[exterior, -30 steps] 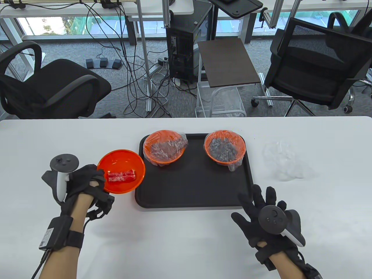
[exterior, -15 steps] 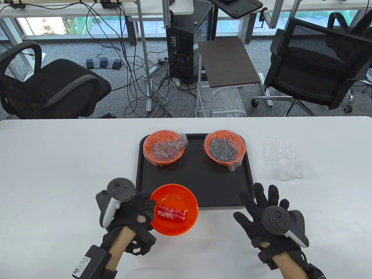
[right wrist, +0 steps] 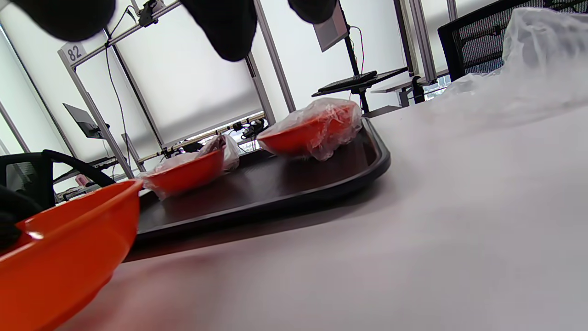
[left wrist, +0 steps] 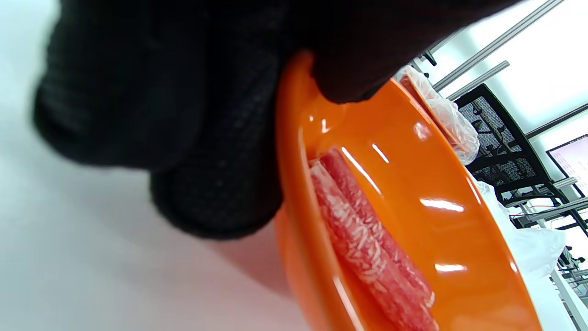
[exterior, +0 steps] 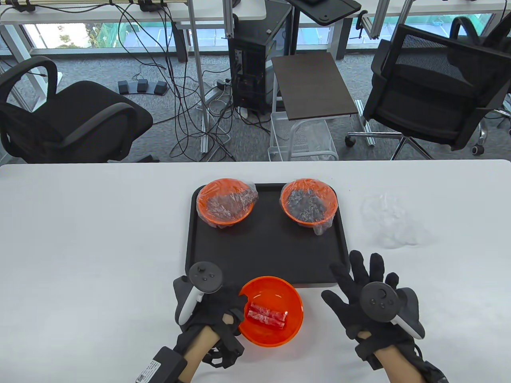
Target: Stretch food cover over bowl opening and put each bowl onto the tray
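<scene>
An uncovered orange bowl (exterior: 272, 312) with red rolls (exterior: 266, 314) in it is gripped at its rim by the left hand (exterior: 213, 315), thumb inside. Just beyond both hands, two covered bowls (exterior: 226, 202) are seen on the black tray (exterior: 267, 255). The right hand (exterior: 365, 297) is held flat with fingers spread, empty, with crumpled clear covers (exterior: 393, 225) lying beyond it.

Black-gloved hands (exterior: 217, 315) with black-and-white trackers (exterior: 197, 291).
</scene>
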{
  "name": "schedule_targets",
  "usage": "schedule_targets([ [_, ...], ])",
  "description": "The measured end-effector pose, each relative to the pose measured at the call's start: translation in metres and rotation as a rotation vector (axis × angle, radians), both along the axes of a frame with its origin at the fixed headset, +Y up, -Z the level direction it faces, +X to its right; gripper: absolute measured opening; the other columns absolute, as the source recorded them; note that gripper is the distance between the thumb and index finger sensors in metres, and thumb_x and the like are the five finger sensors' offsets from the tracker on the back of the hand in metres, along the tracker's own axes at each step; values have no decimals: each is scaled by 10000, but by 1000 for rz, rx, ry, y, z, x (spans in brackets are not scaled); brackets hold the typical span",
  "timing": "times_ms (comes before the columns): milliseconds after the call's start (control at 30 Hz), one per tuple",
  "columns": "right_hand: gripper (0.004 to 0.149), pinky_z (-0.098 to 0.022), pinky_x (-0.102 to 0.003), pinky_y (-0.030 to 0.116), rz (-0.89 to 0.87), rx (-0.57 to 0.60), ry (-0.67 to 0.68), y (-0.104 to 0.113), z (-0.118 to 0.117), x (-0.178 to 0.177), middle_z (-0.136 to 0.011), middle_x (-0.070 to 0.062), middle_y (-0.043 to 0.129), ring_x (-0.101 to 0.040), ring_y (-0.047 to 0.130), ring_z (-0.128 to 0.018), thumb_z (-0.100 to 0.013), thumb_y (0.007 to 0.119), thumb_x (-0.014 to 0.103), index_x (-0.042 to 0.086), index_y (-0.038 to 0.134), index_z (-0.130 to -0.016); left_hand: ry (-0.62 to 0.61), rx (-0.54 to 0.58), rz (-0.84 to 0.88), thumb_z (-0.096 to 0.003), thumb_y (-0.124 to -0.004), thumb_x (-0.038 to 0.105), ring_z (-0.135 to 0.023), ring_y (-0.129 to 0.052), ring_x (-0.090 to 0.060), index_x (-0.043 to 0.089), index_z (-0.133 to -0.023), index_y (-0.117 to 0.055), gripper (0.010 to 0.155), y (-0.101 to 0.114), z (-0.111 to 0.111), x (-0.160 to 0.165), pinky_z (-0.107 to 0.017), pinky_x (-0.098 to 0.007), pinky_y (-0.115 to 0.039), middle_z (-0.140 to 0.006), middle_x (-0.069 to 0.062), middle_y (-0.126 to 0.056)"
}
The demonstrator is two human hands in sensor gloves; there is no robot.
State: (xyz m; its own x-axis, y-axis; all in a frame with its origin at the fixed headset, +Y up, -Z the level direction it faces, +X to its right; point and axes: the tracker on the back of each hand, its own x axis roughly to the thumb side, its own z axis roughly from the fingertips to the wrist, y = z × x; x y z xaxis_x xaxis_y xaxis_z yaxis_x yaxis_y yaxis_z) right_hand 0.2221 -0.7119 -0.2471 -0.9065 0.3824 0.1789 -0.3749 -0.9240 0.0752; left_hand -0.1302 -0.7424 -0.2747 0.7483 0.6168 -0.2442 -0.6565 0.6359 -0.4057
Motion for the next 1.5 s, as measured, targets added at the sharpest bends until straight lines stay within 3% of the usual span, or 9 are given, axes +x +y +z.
schedule_targets([
  [667, 831, -565, -806, 165, 11, -42, 11, -5, -2, -3, -1224, -140, 221, -550, 42, -1013, -484, 587, 742, 315, 462, -1186, -22, -30, -13, -513, -861, 389, -273, -1199, -271, 99, -928, -851, 506, -15, -1, 18, -165, -320, -1040, -652, -93, -1106],
  [833, 829, -566, -807, 168, -3, -56, 7, -7, -3, -1, -1224, -141, 218, -550, 44, -1014, -485, 587, 742, 317, 460, -1185, -8, -35, -18, -512, -868, 447, -308, -1195, -285, 107, -964, -817, 568, -15, 1, 16, -185, -335, -1038, -675, -95, -1097],
  [967, 837, -569, -809, 172, -53, -56, -13, -5, -4, 7, -1224, -142, 219, -557, 48, -1014, -482, 592, 742, 313, 450, -1187, -1, 8, -62, -489, -873, 564, -387, -1182, -328, 117, -1003, -776, 688, 2, 8, 9, -240, -373, -1025, -740, -113, -1067],
  [1067, 841, -571, -811, 179, -85, -53, -45, -3, -6, 18, -1225, -144, 223, -562, 58, -1017, -480, 606, 743, 314, 446, -1186, -23, 194, -147, -486, -824, 628, -538, -1140, -350, 182, -1047, -727, 723, 33, 15, -1, -356, -411, -989, -848, -88, -1014],
  [1133, 845, -573, -811, 182, -109, -49, -70, -3, -7, 27, -1225, -143, 229, -564, 62, -1018, -479, 627, 739, 312, 447, -1185, -61, 319, -176, -482, -799, 659, -763, -1029, -416, 243, -1094, -666, 752, 47, 18, -6, -521, -508, -909, -1009, -109, -882],
  [1233, 854, -578, -814, 191, -137, -58, -111, -5, -10, 39, -1224, -146, 235, -571, 76, -1021, -475, 667, 734, 310, 450, -1184, -139, 431, -265, -470, -757, 721, -1073, -702, -456, 365, -1153, -521, 805, 58, 20, -16, -747, -636, -646, -1225, -87, -573],
  [1333, 864, -582, -815, 196, -149, -76, -150, -9, -12, 50, -1225, -146, 237, -572, 83, -1025, -471, 712, 724, 307, 451, -1182, -113, 517, -421, -439, -710, 797, -1177, -448, -453, 409, -1168, -379, 890, 53, 19, -27, -795, -701, -452, -1285, -54, -355],
  [1400, 874, -585, -817, 207, -156, -76, -173, -11, -13, 56, -1223, -147, 246, -579, 97, -1026, -466, 737, 716, 304, 448, -1181, -113, 507, -492, -422, -672, 838, -1198, -259, -444, 442, -1169, -300, 923, 45, 17, -31, -797, -721, -304, -1296, -33, -211],
  [1500, 901, -592, -819, 224, -165, -72, -211, -12, -15, 63, -1223, -152, 255, -585, 115, -1031, -452, 778, 706, 294, 445, -1181, -132, 368, -586, -411, -594, 894, -1167, 0, -412, 488, -1158, -170, 950, 33, 14, -36, -772, -709, -119, -1264, 17, 18],
])
